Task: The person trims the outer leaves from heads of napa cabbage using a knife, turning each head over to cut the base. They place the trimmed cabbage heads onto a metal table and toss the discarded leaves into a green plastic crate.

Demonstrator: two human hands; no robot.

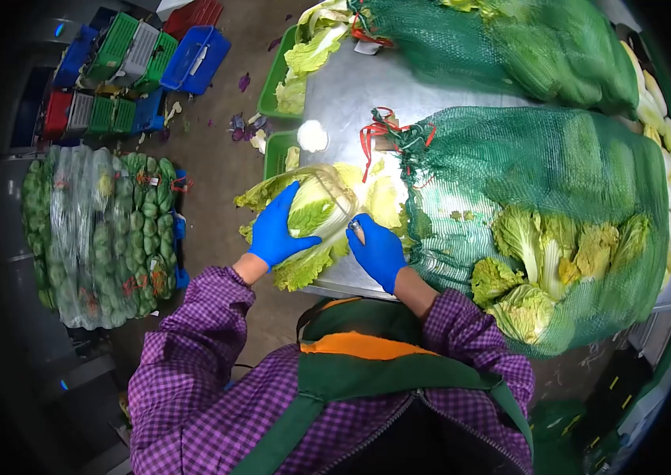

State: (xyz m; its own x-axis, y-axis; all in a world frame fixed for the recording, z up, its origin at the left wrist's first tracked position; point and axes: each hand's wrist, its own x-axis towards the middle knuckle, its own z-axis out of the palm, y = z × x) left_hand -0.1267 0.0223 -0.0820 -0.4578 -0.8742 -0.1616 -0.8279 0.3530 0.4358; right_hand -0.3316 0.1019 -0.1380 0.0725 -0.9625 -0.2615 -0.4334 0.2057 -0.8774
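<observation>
My left hand [280,229], in a blue glove, grips the lower left side of a napa cabbage [316,214], its thumb and fingers spread around it. Loose outer leaves [300,267] hang about the head at the metal table's near left corner. My right hand [379,252], also gloved in blue, is closed around a small knife [358,231] at the cabbage's right side; the blade is hard to make out against the cabbage. Pale yellow leaves [384,198] lie just beyond, beside a green mesh sack [462,170] with red ties.
Loose cabbages [526,313] lie at the near sack's opening. A second full sack [502,55] lies behind it. Green crates [278,154] with leaves stand at the table's left edge. A wrapped pallet of vegetables [102,237] and stacked crates [118,51] stand farther left.
</observation>
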